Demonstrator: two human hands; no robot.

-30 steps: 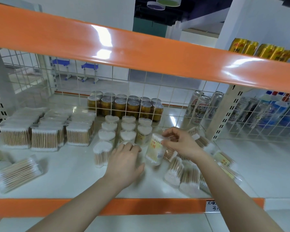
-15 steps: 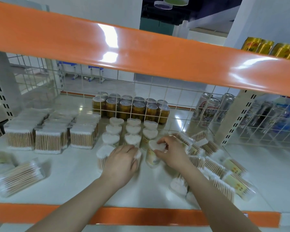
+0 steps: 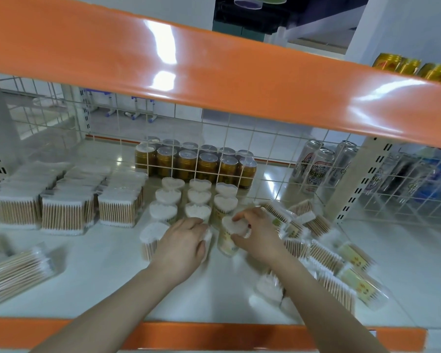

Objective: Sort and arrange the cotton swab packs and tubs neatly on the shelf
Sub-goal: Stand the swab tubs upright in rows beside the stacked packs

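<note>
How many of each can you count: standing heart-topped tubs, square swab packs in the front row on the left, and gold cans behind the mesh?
Standing heart-topped tubs: 11 (one held by the right hand, one mostly under the left hand)
Front-row square packs: 3
Gold cans: 12
Total: 26

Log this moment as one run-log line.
right hand grips heart tub | left hand covers neighbouring tub | loose packs right
</note>
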